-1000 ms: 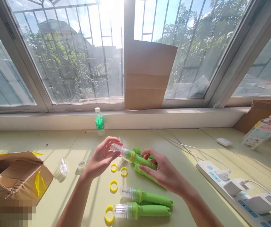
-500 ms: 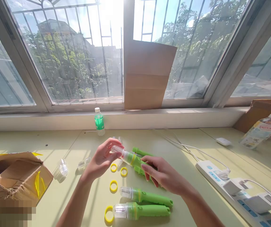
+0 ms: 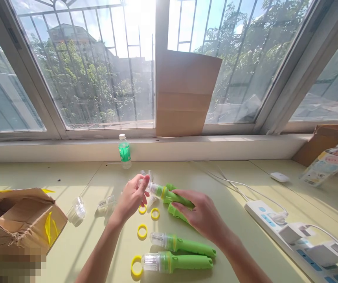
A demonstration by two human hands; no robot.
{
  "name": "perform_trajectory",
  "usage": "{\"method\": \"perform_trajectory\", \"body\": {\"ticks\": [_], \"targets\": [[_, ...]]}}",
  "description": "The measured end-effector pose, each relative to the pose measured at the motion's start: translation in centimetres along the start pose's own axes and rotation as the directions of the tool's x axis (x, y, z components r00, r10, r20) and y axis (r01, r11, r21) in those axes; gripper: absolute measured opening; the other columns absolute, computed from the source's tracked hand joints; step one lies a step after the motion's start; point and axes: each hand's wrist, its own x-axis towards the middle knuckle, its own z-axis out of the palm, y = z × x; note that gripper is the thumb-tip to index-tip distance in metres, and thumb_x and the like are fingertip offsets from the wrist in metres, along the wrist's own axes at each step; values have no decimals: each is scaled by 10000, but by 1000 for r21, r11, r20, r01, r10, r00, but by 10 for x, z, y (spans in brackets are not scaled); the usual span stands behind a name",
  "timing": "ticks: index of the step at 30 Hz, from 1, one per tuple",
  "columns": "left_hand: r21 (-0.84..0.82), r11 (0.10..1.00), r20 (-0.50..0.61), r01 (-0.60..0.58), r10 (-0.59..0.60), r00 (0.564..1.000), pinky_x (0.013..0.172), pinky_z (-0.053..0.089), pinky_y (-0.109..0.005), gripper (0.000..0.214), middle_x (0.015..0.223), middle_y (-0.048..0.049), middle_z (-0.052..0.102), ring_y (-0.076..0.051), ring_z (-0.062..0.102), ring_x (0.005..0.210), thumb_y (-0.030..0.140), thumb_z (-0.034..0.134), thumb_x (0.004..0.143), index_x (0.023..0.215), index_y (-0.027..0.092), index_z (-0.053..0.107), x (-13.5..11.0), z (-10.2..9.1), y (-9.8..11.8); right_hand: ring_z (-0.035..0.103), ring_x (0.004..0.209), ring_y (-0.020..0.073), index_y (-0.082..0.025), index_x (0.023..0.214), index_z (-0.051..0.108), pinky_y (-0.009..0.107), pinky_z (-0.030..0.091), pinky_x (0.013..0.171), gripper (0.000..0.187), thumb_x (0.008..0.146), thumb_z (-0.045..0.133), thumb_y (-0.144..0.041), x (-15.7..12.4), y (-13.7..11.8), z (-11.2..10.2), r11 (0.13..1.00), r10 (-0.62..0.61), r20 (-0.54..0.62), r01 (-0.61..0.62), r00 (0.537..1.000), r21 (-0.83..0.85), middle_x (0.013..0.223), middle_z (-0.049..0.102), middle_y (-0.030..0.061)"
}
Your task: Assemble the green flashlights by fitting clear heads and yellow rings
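My left hand (image 3: 131,200) is closed around the clear ribbed cap (image 3: 156,190) of a green-handled light stick. The fingers of my right hand (image 3: 200,208) grip its green handle (image 3: 173,196), so the stick lies tilted between both hands. Under it, other green handles (image 3: 178,213) are partly hidden. Nearer to me lie two more capped light sticks, one (image 3: 183,245) just beyond the other (image 3: 189,262). Yellow rings, such as this one (image 3: 142,231), are scattered left of them, the largest-looking ring (image 3: 136,266) close to the front stick's cap.
Loose clear caps (image 3: 79,208) lie left of my hands, beside an open cardboard box (image 3: 24,220). A green-labelled bottle (image 3: 124,152) stands near the window. On the right are a power strip (image 3: 265,215) with plugs and cables, a white case (image 3: 279,177) and a larger bottle (image 3: 326,165).
My left hand has turned about the clear cap, its thumb now pointing up. My right hand has shifted slightly left along the green handle.
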Motion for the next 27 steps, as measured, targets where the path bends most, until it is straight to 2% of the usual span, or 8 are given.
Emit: {"method": "perform_trajectory", "body": {"ticks": [4,8,10,12,14,17,21,27], "targets": [[-32,999,69,-16,19,997,374,387,-177,384,491,65,501,-83,478,355,564,485,862,783,188,488,-1,-2,1,568,561,158,-203,857,668,242,407,525,346,915,455,-470,1,2,0,987,31,149,-53,988,150,680,655,25],[-49,995,140,-85,91,986,393,411,-174,331,532,42,544,-81,499,398,501,514,869,788,181,492,-7,-7,9,364,381,73,-178,693,535,206,278,391,443,926,401,-530,0,0,-7,834,84,493,-332,866,441,572,535,-27],[-53,994,129,-94,100,987,409,425,-175,310,540,38,558,-84,517,414,483,544,856,810,180,499,-8,-7,11,386,397,79,-173,720,567,208,284,401,427,919,423,-523,0,-2,-10,847,101,470,-323,877,421,587,550,-22],[-62,997,103,-53,59,993,403,427,-179,320,527,42,551,-96,536,416,494,566,836,809,182,498,-6,-6,10,486,481,115,-178,823,655,220,344,460,376,909,470,-493,0,-3,-10,936,99,306,-193,947,293,652,613,3],[-88,995,52,45,-41,998,356,391,-180,374,491,46,520,-111,537,388,546,544,826,755,183,487,-2,-4,6,577,618,165,-207,977,702,247,406,566,293,899,522,-424,-1,-3,-5,997,8,110,-17,994,79,770,677,37],[-121,981,-39,151,-157,987,294,287,-178,457,422,61,436,-96,444,304,605,501,817,639,187,448,4,1,-2,610,770,214,-231,1110,683,290,412,677,274,916,505,-307,-3,0,6,956,-203,-12,196,979,-217,887,693,85],[-59,998,-196,-10,-2,981,364,320,-194,449,435,59,369,-81,378,371,514,530,824,541,193,393,5,6,-10,579,699,200,-181,1131,652,282,373,621,310,953,429,-302,-6,1,16,935,-251,24,248,968,-255,790,663,83],[200,943,-217,-265,307,927,438,251,-226,470,458,53,263,-81,272,425,413,518,832,480,195,294,-2,6,-7,447,503,120,-182,688,612,223,308,478,440,982,360,-391,-2,-3,7,982,-30,321,-33,947,188,552,499,-24]]}}
